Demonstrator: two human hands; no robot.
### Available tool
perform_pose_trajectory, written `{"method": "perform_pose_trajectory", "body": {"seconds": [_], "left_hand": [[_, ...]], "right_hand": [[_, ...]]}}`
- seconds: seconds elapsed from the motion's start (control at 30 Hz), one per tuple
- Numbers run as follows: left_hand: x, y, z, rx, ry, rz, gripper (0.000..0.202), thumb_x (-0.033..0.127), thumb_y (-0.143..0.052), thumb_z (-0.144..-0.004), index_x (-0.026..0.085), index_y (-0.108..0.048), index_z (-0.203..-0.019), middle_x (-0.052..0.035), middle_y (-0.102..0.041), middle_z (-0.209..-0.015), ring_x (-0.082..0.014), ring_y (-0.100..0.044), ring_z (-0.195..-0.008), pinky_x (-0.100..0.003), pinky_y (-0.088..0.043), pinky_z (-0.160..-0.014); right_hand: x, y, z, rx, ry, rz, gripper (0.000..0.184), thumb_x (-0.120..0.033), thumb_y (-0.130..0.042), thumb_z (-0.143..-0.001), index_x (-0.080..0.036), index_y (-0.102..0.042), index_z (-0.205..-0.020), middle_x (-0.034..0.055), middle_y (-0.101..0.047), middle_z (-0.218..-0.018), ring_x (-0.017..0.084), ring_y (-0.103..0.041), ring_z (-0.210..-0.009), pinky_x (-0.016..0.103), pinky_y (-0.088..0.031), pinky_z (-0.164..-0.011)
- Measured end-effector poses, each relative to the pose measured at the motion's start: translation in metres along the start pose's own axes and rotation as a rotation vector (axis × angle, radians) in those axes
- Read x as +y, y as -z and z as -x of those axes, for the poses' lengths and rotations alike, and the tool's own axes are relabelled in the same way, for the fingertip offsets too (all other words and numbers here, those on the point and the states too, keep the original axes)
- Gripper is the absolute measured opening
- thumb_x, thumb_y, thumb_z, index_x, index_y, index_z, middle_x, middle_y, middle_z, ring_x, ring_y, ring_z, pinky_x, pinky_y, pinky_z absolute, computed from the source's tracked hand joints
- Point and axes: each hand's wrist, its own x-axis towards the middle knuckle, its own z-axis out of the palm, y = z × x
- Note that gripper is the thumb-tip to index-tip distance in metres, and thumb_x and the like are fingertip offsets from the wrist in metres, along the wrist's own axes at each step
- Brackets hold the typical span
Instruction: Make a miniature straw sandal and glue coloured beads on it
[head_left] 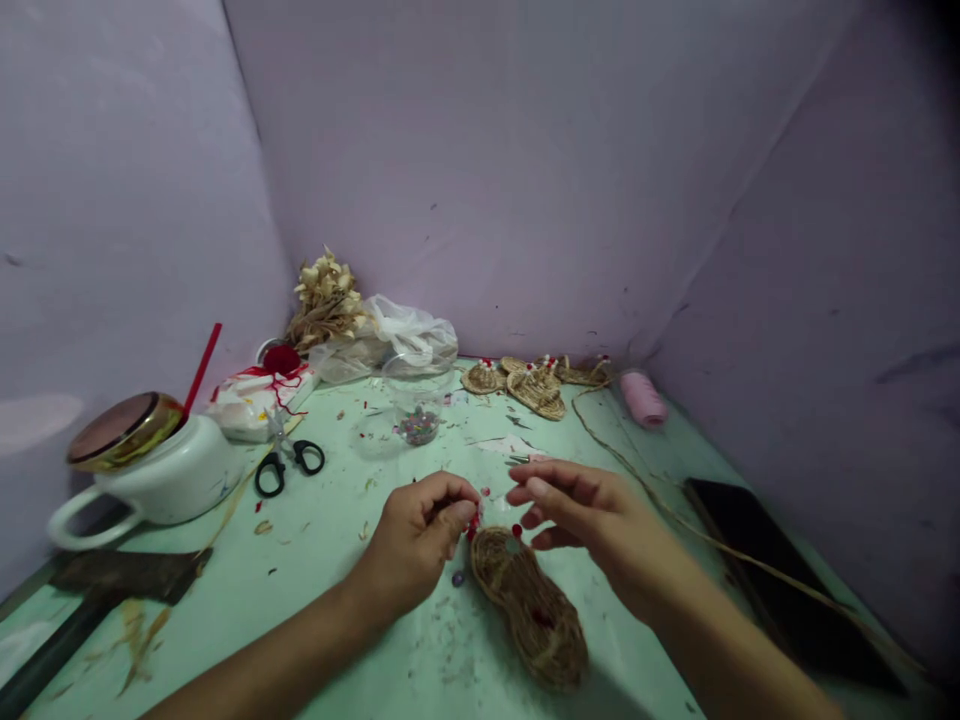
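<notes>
My left hand (424,535) is closed in a pinch, with a small cluster of red and pinkish beads (474,520) at its fingertips; any thread through them is too fine to see. Across from it, my right hand (574,505) has its fingers apart and holds nothing visible. Between and below both hands lies a miniature woven straw slipper (532,610), its far end close to the left fingertips. A red round bead (517,530) is near the right fingers, and a purple bead (458,579) lies left of the slipper.
Black-handled scissors (289,465), a hammer-like tool (112,590) and a white mug (180,475) stand at left. Behind are a clear cup of beads (418,425) and several finished straw slippers (534,388). At right are a pink thread spool (643,400) and a dark flat slab (787,580).
</notes>
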Motion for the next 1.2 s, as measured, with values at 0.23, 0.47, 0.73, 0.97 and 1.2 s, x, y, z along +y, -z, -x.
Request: {"method": "perform_pose_trajectory", "body": {"seconds": [0.23,0.47,0.73,0.97,1.2], "left_hand": [[0.019,-0.001,0.007,-0.049,-0.123,-0.163,0.015,0.022,-0.049,-0.076,0.015,-0.062,-0.074,-0.0010,-0.058,-0.065,-0.0124,-0.050,-0.061,-0.023,-0.038,-0.057],[0.029,-0.002,0.001,-0.021,0.150,0.203,0.024,0.033,-0.058,-0.068,0.012,-0.060,-0.081,0.0029,-0.053,-0.058,-0.0059,-0.041,-0.042,-0.019,-0.033,-0.041],[0.028,-0.003,0.001,0.034,0.183,0.273,0.025,0.024,-0.064,-0.057,0.012,-0.061,-0.079,0.0000,-0.059,-0.067,-0.0046,-0.043,-0.044,-0.019,-0.035,-0.043],[0.030,-0.003,0.001,0.074,0.186,0.267,0.023,0.022,-0.065,-0.054,0.012,-0.060,-0.075,0.0039,-0.055,-0.052,-0.0052,-0.042,-0.043,-0.018,-0.031,-0.042],[0.034,-0.003,0.000,0.103,0.203,0.239,0.015,0.022,-0.063,-0.055,0.013,-0.061,-0.066,0.0055,-0.051,-0.045,-0.0059,-0.041,-0.041,-0.018,-0.029,-0.040]], "right_hand": [[0.014,-0.017,-0.003,-0.080,0.007,-0.089,0.025,-0.037,-0.071,-0.061,-0.013,-0.067,-0.067,-0.0041,-0.055,-0.051,0.004,-0.043,-0.043,0.019,-0.035,-0.043],[0.009,-0.016,-0.002,-0.030,0.009,-0.359,0.031,-0.033,-0.081,-0.050,-0.015,-0.066,-0.070,-0.0021,-0.064,-0.055,0.010,-0.058,-0.050,0.025,-0.049,-0.055],[0.012,-0.017,-0.001,-0.044,0.008,-0.414,0.031,-0.027,-0.081,-0.050,-0.014,-0.066,-0.074,0.0003,-0.067,-0.057,0.011,-0.061,-0.054,0.026,-0.052,-0.058],[0.009,-0.018,0.002,-0.022,0.014,-0.352,0.028,-0.029,-0.080,-0.050,-0.015,-0.066,-0.071,-0.0005,-0.065,-0.059,0.011,-0.059,-0.054,0.024,-0.050,-0.052],[0.008,-0.017,0.003,-0.026,-0.020,-0.281,0.031,-0.031,-0.078,-0.052,-0.016,-0.065,-0.076,-0.0027,-0.061,-0.057,0.011,-0.057,-0.051,0.023,-0.046,-0.044]]}}
